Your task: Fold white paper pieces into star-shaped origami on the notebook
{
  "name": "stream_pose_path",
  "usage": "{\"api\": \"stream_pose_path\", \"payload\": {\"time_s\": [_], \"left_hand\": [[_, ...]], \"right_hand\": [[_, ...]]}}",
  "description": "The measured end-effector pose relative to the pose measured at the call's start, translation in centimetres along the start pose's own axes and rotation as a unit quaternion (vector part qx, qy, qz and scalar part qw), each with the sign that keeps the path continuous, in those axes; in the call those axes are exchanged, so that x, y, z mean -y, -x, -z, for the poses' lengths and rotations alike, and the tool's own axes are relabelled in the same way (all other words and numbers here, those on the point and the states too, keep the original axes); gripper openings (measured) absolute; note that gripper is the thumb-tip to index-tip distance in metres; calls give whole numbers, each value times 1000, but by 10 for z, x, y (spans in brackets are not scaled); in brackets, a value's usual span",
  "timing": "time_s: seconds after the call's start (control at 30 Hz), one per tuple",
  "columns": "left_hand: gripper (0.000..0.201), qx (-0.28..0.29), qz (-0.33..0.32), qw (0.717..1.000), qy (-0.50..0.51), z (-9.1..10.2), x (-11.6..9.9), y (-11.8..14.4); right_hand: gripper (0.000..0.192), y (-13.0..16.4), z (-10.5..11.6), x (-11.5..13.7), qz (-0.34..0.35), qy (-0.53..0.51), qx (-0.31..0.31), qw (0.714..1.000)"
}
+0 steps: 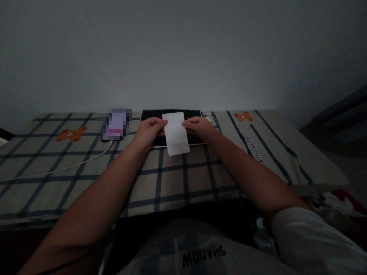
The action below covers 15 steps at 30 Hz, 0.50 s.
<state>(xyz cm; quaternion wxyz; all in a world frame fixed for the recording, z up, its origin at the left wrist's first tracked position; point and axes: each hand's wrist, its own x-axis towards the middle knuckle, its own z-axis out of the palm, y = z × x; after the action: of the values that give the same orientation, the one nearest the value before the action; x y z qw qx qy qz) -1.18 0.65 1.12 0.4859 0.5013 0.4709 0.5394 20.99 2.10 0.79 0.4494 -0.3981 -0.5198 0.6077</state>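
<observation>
I see both arms stretched forward from the near edge across a surface covered with a checked cloth (177,179); whether a desk or a bed lies under it I cannot tell. The forearms are bare and converge toward the far edge, near the wall (183,49).

The left hand (149,131) grips the left edge of a white paper slip (176,133), thumb on top pointing inward, the fingers curled beneath and out of sight. The right hand (199,128) grips the right edge of the same slip in a mirrored pinch, knuckles turned up, wrist roughly level with the left. Both hands are closed on the paper.

The slip is held lengthwise, away from me, its upper portion between the two hands and its lower portion hanging free toward me. A faint crease line crosses it near the lower end. Its far half overlaps a black rectangular pad (172,114) lying flat at the far edge, centre; whether the slip touches the pad I cannot tell.

To the left of the pad, also near the far edge, lies a phone (116,126) with a lit screen, blurred. A white cable (71,166) runs from it toward the left edge. Orange bear prints (71,134) mark the cloth at far left and far right.

In dim light, finer detail is not legible.
</observation>
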Motion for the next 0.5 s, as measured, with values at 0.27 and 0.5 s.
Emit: {"api": "stream_pose_path", "payload": {"time_s": [0.27,0.5], "left_hand": [[40,16,40,998,46,-5,-5,3],[27,14,67,994,80,-7,-5,1]], "right_hand": [[17,-1,1,-1,-17,-34,35,999],[20,1,3,0,-26,-59,65,996]]}}
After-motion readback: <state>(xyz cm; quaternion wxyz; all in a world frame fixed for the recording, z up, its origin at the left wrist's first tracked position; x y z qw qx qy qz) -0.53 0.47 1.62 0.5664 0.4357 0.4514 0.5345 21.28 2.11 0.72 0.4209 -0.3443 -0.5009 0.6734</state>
